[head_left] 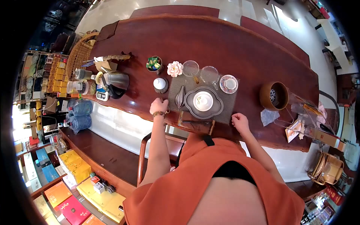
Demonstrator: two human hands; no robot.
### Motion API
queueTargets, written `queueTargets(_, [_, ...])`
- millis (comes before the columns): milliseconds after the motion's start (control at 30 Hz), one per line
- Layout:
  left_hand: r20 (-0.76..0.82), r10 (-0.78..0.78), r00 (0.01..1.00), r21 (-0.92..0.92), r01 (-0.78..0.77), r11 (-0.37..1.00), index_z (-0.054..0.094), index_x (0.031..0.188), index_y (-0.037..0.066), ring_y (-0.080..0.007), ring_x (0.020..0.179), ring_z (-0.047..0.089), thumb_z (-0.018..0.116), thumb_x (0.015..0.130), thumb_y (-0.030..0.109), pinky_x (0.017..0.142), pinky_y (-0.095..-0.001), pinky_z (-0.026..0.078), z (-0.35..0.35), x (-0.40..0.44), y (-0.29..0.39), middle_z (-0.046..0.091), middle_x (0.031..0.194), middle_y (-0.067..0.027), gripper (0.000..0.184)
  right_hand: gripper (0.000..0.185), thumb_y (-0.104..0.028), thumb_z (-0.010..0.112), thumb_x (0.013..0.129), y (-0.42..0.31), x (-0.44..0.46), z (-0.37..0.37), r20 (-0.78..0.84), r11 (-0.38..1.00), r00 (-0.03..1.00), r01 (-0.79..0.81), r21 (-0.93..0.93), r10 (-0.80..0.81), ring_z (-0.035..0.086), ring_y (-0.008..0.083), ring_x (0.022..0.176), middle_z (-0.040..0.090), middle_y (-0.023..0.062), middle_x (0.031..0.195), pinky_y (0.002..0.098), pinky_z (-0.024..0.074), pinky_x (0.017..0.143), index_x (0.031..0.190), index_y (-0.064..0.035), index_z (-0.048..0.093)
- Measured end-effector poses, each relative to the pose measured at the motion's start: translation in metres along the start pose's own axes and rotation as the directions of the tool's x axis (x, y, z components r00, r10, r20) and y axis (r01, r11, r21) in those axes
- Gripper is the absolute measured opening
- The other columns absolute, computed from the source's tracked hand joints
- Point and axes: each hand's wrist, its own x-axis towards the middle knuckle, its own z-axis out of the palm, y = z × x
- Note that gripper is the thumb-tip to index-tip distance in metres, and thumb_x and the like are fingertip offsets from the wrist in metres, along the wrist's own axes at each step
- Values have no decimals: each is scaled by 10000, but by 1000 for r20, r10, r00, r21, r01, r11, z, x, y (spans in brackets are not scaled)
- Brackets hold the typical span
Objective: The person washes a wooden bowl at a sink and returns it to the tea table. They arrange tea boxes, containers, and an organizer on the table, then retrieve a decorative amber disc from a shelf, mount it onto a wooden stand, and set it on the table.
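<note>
My left hand (159,107), a beaded bracelet at its wrist, rests closed on the table by the left edge of a grey mat (230,99). Loosely curled, my right hand (240,122) lies near the mat's lower right corner. Nothing shows in either hand. Between them, a white lidded gaiwan (203,101) sits on a grey lobed tray (189,108). A dark leaf-shaped dish (180,96) lies left of it. Closest to my body is a small wooden tray (207,128) with a dark slim tool. Behind stand two glass vessels (190,68) and a patterned saucer (228,90) bearing a small cup.
A steel kettle (117,83) and a small scale (102,96) stand at the table's left. Nearby are a white lidded jar (159,83), a pink flower (174,69) and a cup of green packets (153,64). A brown round bowl (267,95) is at right.
</note>
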Motion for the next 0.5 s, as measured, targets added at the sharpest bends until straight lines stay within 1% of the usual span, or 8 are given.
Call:
queueTargets(100, [-97, 124, 988, -256, -145, 956, 642, 756, 36, -293, 677, 647, 626, 735, 280, 612, -374, 509, -3, -26, -31, 662, 718, -143, 246, 161, -145, 605, 819, -27, -24, 10, 172, 985, 976, 150, -83, -134, 602, 113, 674, 649, 65, 771, 262, 484, 611, 906, -19, 655])
queueTargets(200, [225, 16, 974, -715, 154, 682, 615, 735, 18, -131, 524, 583, 626, 800, 215, 461, -268, 446, -12, -100, -15, 622, 611, -63, 208, 311, -181, 665, 798, -66, -55, 28, 519, 909, 780, 417, -18, -348, 603, 121, 750, 649, 81, 937, 269, 485, 686, 1067, -29, 627])
queueTargets(233, [343, -12, 939, -770, 289, 568, 612, 737, 22, -85, 496, 554, 619, 823, 215, 428, -238, 418, -8, -129, 0, 608, 598, -36, 211, 358, -189, 679, 791, -65, -62, 37, 584, 913, 723, 400, 84, -370, 611, 134, 740, 632, 90, 1018, 281, 491, 672, 1100, -23, 605])
queueTargets(300, [520, -32, 853, -768, 484, 419, 606, 745, 53, -76, 446, 510, 632, 835, 242, 406, -207, 381, 14, -176, 22, 598, 599, -11, 211, 294, -183, 667, 802, -71, -79, 44, 624, 933, 708, 344, 101, -329, 632, 148, 738, 652, 94, 924, 285, 498, 656, 1036, -9, 629])
queueTargets(367, [615, 15, 789, -740, 570, 357, 597, 735, 51, -63, 466, 505, 643, 838, 293, 410, -207, 382, 43, -207, 34, 595, 615, 2, 267, 244, -176, 650, 815, -47, -78, 43, 601, 896, 724, 443, -29, -338, 644, 158, 723, 656, 96, 846, 289, 506, 639, 975, 7, 638])
queueTargets(400, [546, 52, 836, -767, 473, 432, 596, 734, 54, -82, 473, 518, 645, 834, 316, 416, -223, 393, 56, -212, 34, 599, 615, -4, 285, 226, -173, 642, 821, -39, -77, 41, 588, 869, 732, 485, -96, -343, 650, 163, 716, 659, 97, 807, 291, 511, 631, 945, 15, 642])
queueTargets(467, [408, 146, 901, -786, 265, 559, 594, 731, 60, -121, 485, 545, 650, 827, 363, 428, -256, 415, 78, -219, 33, 608, 615, -15, 323, 197, -164, 621, 835, -23, -74, 24, 548, 953, 812, 292, -82, -201, 653, 162, 693, 653, 91, 748, 289, 515, 608, 887, 25, 641])
queueTargets(500, [264, 160, 951, -703, 76, 707, 596, 751, 62, -165, 508, 554, 653, 817, 374, 456, -282, 432, 74, -224, 40, 610, 639, -37, 323, 192, -159, 610, 842, -15, -74, 13, 529, 979, 840, 187, -75, -120, 654, 162, 681, 651, 88, 719, 288, 517, 596, 858, 29, 641])
